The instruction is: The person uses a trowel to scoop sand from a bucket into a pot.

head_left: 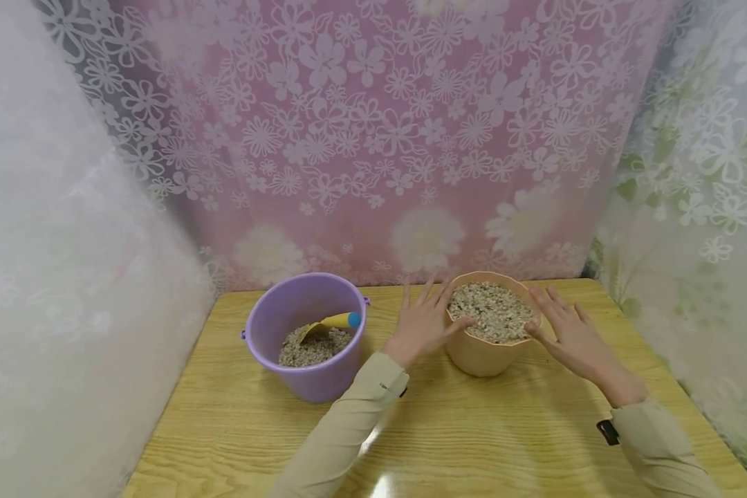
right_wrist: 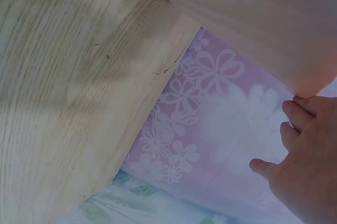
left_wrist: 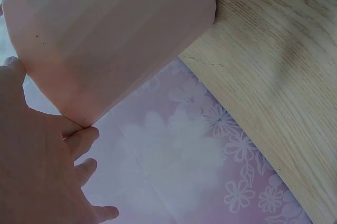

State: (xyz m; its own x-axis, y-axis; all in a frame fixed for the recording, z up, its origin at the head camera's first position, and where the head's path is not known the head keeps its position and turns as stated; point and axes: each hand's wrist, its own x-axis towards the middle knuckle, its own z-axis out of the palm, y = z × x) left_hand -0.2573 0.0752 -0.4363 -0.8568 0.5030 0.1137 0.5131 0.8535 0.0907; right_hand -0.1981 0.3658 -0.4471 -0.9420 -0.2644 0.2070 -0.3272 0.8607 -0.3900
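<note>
A peach-coloured faceted pot [head_left: 482, 357], filled nearly to the rim with pale grey-brown granules [head_left: 490, 311], stands upright on the wooden table. My left hand [head_left: 420, 325] touches its left rim, thumb at the front edge and fingers spread towards the back. On the opposite side, my right hand [head_left: 575, 342] is at the right rim with its fingers spread too. In the left wrist view, thumb and index finger meet the edge of the pot [left_wrist: 116, 39] while the other fingers stand away from it. The right wrist view shows fingertips against the corner of the pot [right_wrist: 263, 13].
Left of the pot stands a purple bucket [head_left: 274, 315] partly filled with similar granules [head_left: 311, 351]. A yellow scoop [head_left: 336, 321] with a blue handle end lies inside it. Flower-patterned sheets [head_left: 373, 138] hang behind and beside the table [head_left: 224, 429].
</note>
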